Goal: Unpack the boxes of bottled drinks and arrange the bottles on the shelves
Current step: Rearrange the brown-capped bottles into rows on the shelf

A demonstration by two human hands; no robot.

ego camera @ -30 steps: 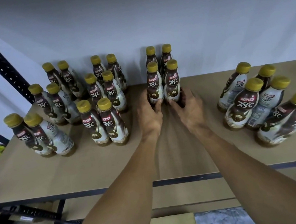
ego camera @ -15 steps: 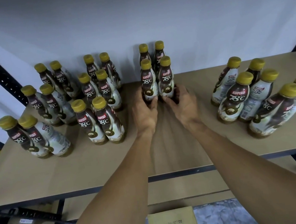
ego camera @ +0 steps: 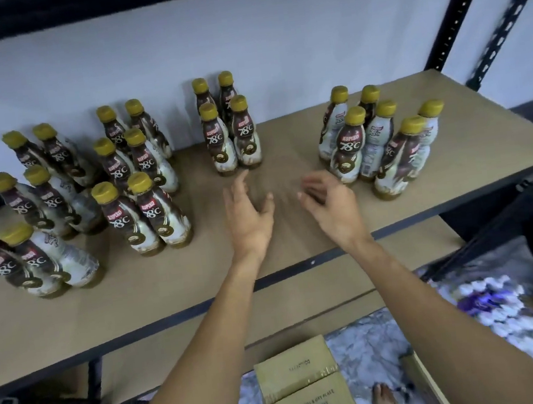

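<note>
The left hand (ego camera: 248, 219) and right hand (ego camera: 333, 206) hover empty, fingers loosely spread, over the shelf (ego camera: 134, 287), with the four upright bottles (ego camera: 233, 138) just beyond at 12 o'clock, nearer the left hand, and the carton (ego camera: 303, 387) on the floor (ego camera: 378, 339) at 6 o'clock.

Yellow-capped coffee bottles (ego camera: 232, 131) upright, clustered on shelf (ego camera: 174, 281).

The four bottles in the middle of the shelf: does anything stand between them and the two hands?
Nothing visible does. Only bare shelf board lies between the four bottles and the left hand and right hand. Both hands are open and hold nothing; the left one is nearest to the front pair.
</note>
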